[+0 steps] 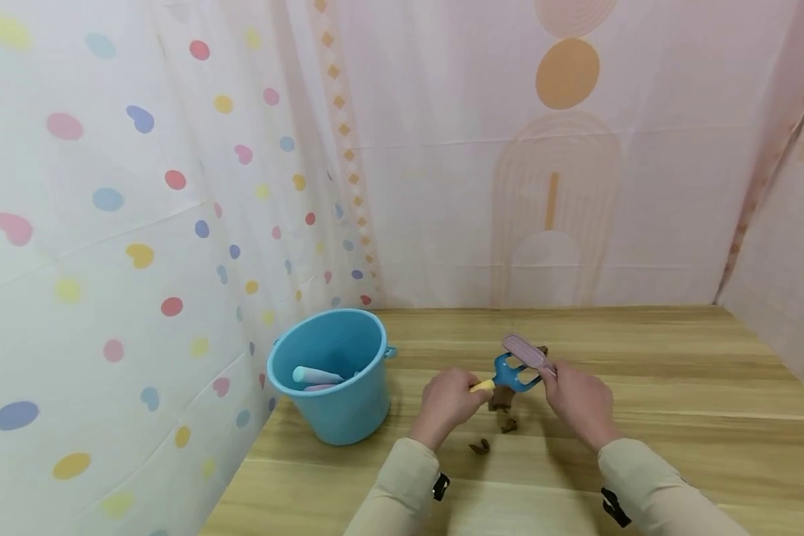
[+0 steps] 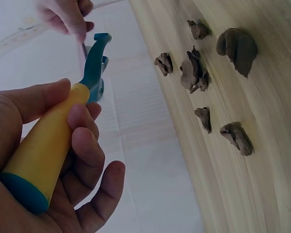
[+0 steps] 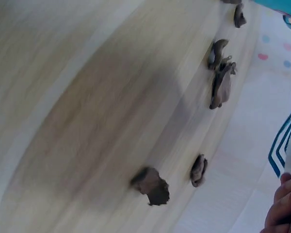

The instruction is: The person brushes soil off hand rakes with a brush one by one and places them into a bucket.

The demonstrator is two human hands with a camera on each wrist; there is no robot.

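My left hand (image 1: 447, 400) grips the yellow handle (image 2: 43, 141) of a small hand fork with blue tines (image 1: 502, 370). In my right hand (image 1: 581, 402) is a pink brush (image 1: 524, 348) with a flat oblong head, pinched near its handle end. The brush head lies across the fork's tines, and both tools are held above the table. Beneath them, several brown clay-like lumps (image 2: 191, 75) are scattered on the wood. The right wrist view catches only the fingers (image 3: 282, 206) and part of the tines at its right edge.
A light blue bucket (image 1: 358, 413) stands on the wooden table (image 1: 663, 417), left of my left hand. Inside it are a pale-handled tool (image 1: 318, 375) and something pink. Patterned curtains (image 1: 422, 201) border the table's back and sides.
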